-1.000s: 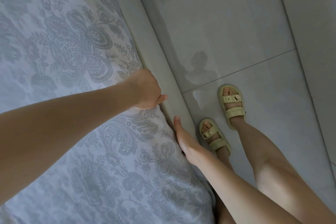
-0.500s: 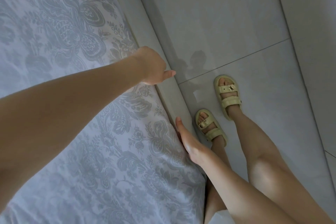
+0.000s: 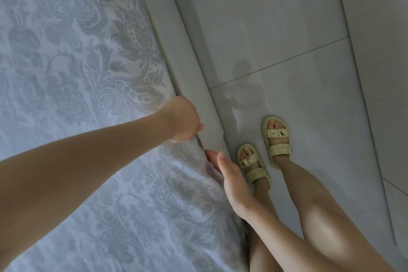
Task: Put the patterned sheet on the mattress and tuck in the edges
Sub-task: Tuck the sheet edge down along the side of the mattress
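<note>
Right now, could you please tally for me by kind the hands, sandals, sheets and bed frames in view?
Hands: 2, left hand and right hand
Sandals: 2, left sandal and right sandal
Sheets: 1, the patterned sheet
Bed frames: 1, the grey bed frame
Total: 6

Glossy pale grey floor tiles (image 3: 276, 17) with thin dark joints, softly reflecting daylight; padded grey bed frame (image 3: 185, 68) alongside.
</note>
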Tool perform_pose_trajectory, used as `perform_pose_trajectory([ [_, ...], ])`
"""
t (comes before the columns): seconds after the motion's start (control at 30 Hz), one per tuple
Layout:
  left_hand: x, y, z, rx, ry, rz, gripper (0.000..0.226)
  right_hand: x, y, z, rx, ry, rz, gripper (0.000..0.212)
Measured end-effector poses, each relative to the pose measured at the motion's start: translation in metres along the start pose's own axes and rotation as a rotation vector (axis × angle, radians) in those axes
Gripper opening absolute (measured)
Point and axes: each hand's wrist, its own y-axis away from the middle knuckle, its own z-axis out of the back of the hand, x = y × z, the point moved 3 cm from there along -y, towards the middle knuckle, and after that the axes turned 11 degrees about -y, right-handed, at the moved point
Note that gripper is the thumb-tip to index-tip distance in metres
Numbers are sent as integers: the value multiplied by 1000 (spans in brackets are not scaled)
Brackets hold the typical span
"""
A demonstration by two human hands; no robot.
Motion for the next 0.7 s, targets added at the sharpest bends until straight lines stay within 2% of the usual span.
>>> perform_pose_trajectory([
  [0.07, -2, 1, -3, 7, 40, 21, 43, -5, 10, -1, 44, 37, 113, 60],
  [0.17, -2, 14, -6, 41, 56, 67, 43, -15, 15, -19, 209, 34, 53, 59],
  [0.23, 0, 24, -6, 40, 18, 73, 49, -11, 10, -31, 255, -76, -73, 57],
  [0.37, 3, 31, 0, 14, 37, 78, 53, -14, -25, -47, 348, -230, -405, 74],
  [0.47, 5, 31, -4, 24, 47, 108, 59, -27, -40, -48, 352, -180, -507, 69],
  [0.6, 7, 24, 0, -2, 65, 103, 64, -53, -30, -22, 255, -145, -604, 67],
  [0.67, 6, 20, 1, -115, 95, 70, 65, -61, -22, -7, 238, -186, -622, 75],
  [0.7, 3, 19, 3, -230, 112, 43, 66, -63, -19, -2, 239, -205, -621, 78],
])
